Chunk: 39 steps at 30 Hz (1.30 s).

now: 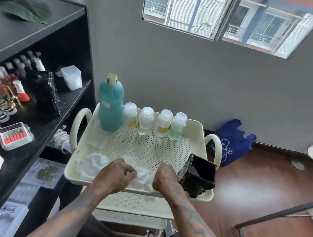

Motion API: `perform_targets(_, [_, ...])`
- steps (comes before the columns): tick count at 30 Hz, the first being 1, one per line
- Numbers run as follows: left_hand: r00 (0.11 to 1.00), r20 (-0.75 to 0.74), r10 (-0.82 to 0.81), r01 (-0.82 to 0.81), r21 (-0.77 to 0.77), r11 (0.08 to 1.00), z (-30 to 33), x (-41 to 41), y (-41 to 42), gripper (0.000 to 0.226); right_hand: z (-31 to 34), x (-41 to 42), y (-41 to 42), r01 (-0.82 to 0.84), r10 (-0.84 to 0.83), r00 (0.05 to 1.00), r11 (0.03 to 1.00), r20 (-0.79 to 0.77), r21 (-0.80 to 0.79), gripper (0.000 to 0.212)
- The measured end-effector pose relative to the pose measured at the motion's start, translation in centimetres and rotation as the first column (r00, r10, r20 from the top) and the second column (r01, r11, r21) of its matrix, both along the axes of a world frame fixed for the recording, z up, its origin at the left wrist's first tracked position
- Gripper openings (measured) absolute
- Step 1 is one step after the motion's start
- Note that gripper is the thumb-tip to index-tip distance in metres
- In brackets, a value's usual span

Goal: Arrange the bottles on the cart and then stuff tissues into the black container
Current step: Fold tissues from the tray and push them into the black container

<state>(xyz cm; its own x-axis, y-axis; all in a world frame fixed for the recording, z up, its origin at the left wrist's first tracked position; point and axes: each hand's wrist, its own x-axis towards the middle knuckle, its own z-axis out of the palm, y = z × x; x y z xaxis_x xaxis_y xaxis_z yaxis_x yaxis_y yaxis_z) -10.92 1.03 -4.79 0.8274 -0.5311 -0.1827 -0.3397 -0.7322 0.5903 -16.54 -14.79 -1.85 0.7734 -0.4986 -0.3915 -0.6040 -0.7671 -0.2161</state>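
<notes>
White tissue (144, 175) in both hands' grip (115, 173) (166, 177); five bottles (145, 120), one black container (198, 177) on cart (200, 127).

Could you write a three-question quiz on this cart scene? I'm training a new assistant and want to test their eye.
1. True or false: the black container stands upright among the bottles at the back of the cart tray.
2. How many small clear bottles stand beside the tall teal bottle?
A. two
B. four
C. six
3. Fill in: both hands, left and right, are working a white ____ at the tray's near edge.

Key:
1. False; it is tilted at the near right corner.
2. B
3. tissue
</notes>
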Motion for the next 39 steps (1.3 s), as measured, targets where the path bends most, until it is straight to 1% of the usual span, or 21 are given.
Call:
perform_targets(4, [1.000, 0.007, 0.019, -0.019, -0.018, 1.000, -0.6, -0.1, -0.2, 0.029, 0.0, -0.7, -0.2, -0.060, 0.060, 0.998, 0.998, -0.015, -0.027, 0.027])
perform_targets(6, [0.999, 0.011, 0.036, -0.036, -0.027, 0.999, -0.6, -0.1, -0.2, 0.030, 0.7, -1.3, 0.0, -0.068, 0.068, 0.996, 0.998, 0.065, 0.002, 0.020])
perform_targets(9, [0.998, 0.023, 0.050, -0.050, -0.022, 0.999, -0.5, 0.1, -0.2, 0.031, 2.8, -2.4, 0.6, -0.121, 0.099, 0.964, 0.990, 0.249, 0.075, 0.008])
perform_targets(12, [0.999, 0.017, 0.052, -0.052, -0.001, 0.999, -0.7, 0.2, 0.4, 0.031, 5.7, -4.8, 0.6, -0.155, 0.023, 0.914, 0.942, 0.405, 0.299, 0.013])
perform_targets(14, [0.999, 0.015, 0.052, -0.052, 0.012, 0.999, -1.1, 0.5, 0.9, 0.031, 8.2, -6.7, -0.6, -0.138, -0.126, 0.885, 0.849, 0.449, 0.511, 0.016])
perform_targets(15, [0.999, 0.009, 0.052, -0.052, 0.017, 0.999, -1.3, 0.7, 1.0, 0.031, 9.5, -7.7, -1.5, -0.123, -0.209, 0.848, 0.816, 0.486, 0.565, 0.015])
perform_targets(16, [0.999, 0.000, 0.049, -0.049, 0.020, 0.999, -1.4, 0.8, 1.0, 0.032, 10.9, -8.5, -2.7, -0.112, -0.260, 0.781, 0.837, 0.568, 0.536, 0.015])
perform_targets(17, [0.999, -0.009, 0.045, -0.045, 0.021, 0.999, -1.5, 0.8, 0.8, 0.033, 12.2, -9.2, -4.2, -0.084, -0.251, 0.680, 0.906, 0.689, 0.414, 0.015])
perform_targets(18, [0.999, -0.017, 0.040, -0.039, 0.024, 0.999, -1.6, 0.9, 0.7, 0.034, 13.5, -9.5, -5.6, -0.032, -0.172, 0.575, 0.972, 0.800, 0.231, 0.016])
perform_targets(19, [0.999, -0.023, 0.031, -0.031, 0.027, 0.999, -1.6, 0.9, 0.5, 0.037, 14.5, -9.8, -6.9, 0.031, -0.055, 0.489, 0.998, 0.870, 0.045, 0.016])
perform_targets(20, [0.999, -0.029, 0.024, -0.023, 0.028, 0.999, -1.6, 0.9, 0.3, 0.042, 15.1, -9.9, -7.8, 0.080, 0.053, 0.444, 0.992, 0.894, -0.098, 0.016])
perform_targets(21, [0.999, -0.037, 0.019, -0.018, 0.030, 0.999, -1.5, 1.0, 0.1, 0.047, 15.2, -9.9, -8.3, 0.094, 0.130, 0.454, 0.977, 0.882, -0.193, 0.017])
perform_targets(23, [0.999, -0.050, 0.013, -0.012, 0.029, 1.000, -1.5, 1.2, -0.2, 0.052, 14.3, -9.3, -8.7, 0.026, 0.232, 0.592, 0.952, 0.772, -0.306, 0.013])
perform_targets(25, [0.999, -0.042, 0.018, -0.017, 0.019, 1.000, -1.4, 1.3, -0.5, 0.051, 12.7, -8.3, -8.8, -0.127, 0.332, 0.771, 0.917, 0.544, -0.379, 0.004])
perform_targets(26, [0.999, -0.033, 0.025, -0.024, 0.014, 1.000, -1.5, 1.2, -0.6, 0.049, 12.0, -7.5, -9.0, -0.199, 0.363, 0.837, 0.899, 0.410, -0.390, 0.003])
perform_targets(28, [0.999, -0.019, 0.035, -0.035, 0.007, 0.999, -1.6, 1.1, -0.8, 0.046, 11.0, -5.9, -9.5, -0.285, 0.376, 0.908, 0.878, 0.184, -0.384, 0.009])
perform_targets(30, [0.999, -0.005, 0.039, -0.039, 0.005, 0.999, -1.7, 0.9, -0.9, 0.044, 10.2, -4.5, -9.9, -0.335, 0.376, 0.926, 0.864, 0.041, -0.375, 0.012])
perform_targets(32, [0.999, 0.005, 0.049, -0.049, 0.001, 0.999, -1.8, 0.8, -1.1, 0.043, 9.6, -3.5, -10.2, -0.403, 0.390, 0.914, 0.848, -0.109, -0.344, 0.014])
perform_targets(34, [0.999, 0.014, 0.053, -0.053, 0.000, 0.999, -1.8, 0.7, -1.4, 0.043, 9.6, -2.8, -10.4, -0.484, 0.420, 0.871, 0.823, -0.256, -0.298, 0.015])
perform_targets(35, [0.998, 0.017, 0.053, -0.053, -0.003, 0.999, -1.7, 0.6, -1.7, 0.043, 9.8, -2.4, -10.5, -0.519, 0.432, 0.843, 0.808, -0.320, -0.278, 0.011])
perform_targets(39, [0.998, -0.009, 0.070, -0.070, -0.035, 0.997, -1.2, 0.1, -2.2, 0.040, 11.2, -1.6, -10.3, -0.570, 0.416, 0.734, 0.807, -0.537, -0.155, 0.021])
